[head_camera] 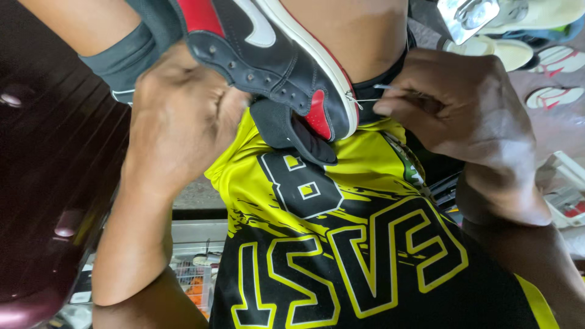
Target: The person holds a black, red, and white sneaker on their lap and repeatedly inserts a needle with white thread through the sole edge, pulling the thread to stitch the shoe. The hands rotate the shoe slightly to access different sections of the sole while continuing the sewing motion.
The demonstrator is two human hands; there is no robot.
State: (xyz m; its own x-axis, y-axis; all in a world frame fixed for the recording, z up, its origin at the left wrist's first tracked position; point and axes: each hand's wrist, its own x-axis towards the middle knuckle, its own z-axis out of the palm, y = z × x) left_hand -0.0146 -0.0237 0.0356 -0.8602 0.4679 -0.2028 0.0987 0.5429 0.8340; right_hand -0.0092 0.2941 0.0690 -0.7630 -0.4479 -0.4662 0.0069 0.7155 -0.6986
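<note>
A black, red and white sneaker (268,55) lies upside down across my lap, its white sole edge facing right and its black tongue (286,131) hanging out over my yellow and black jersey (341,244). My left hand (180,119) grips the sneaker's black upper by the lace eyelets. My right hand (454,100) pinches a thin needle (382,88) with pale thread (362,99) running to the sole edge, where a stitch sits beside the red toe panel.
Several pale shoe soles (551,58) and a shiny metal piece (466,18) lie at the upper right. A dark maroon seat (49,183) fills the left. Below it a shelf (195,283) holds small items, some orange.
</note>
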